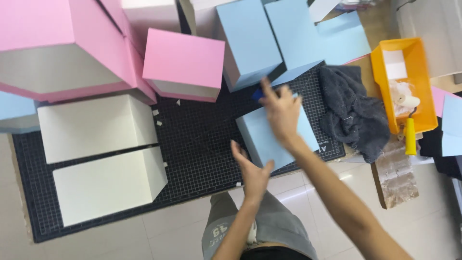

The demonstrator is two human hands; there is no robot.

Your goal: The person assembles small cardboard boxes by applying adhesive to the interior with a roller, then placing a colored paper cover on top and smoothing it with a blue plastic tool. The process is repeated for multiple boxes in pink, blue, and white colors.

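— So where does the light blue box [269, 137] sit?

— On the black cutting mat [202, 139], toward the mat's right end, just short of the dark grey cloth [353, 108] that lies over the mat's right edge. The box looks tilted, its long axis running from the mat's near edge up toward the far edge.

— And the hands?

— The right hand [281, 113] lies on the box's upper part, fingers spread and flat against the blue face, fingertips reaching past its far edge. The left hand [252, 171] is at the box's near left corner, open, thumb apart from the fingers, palm turned toward the box's side. Whether it touches the box I cannot tell; it is at least just beside it. Neither hand pinches anything.

— Which is nearer?

— The right one, since it rests on the box. The box lies ahead of the left hand, slightly to its right.

— What crowds it?

— Beyond the box on the mat stand two taller blue boxes [255, 43], with a pink box [185, 62] to their left. Two white boxes [103, 154] fill the mat's left half, well apart. Off the mat's right edge, past the cloth, is an orange tray [423, 62] with a yellow-handled roller [409, 130].
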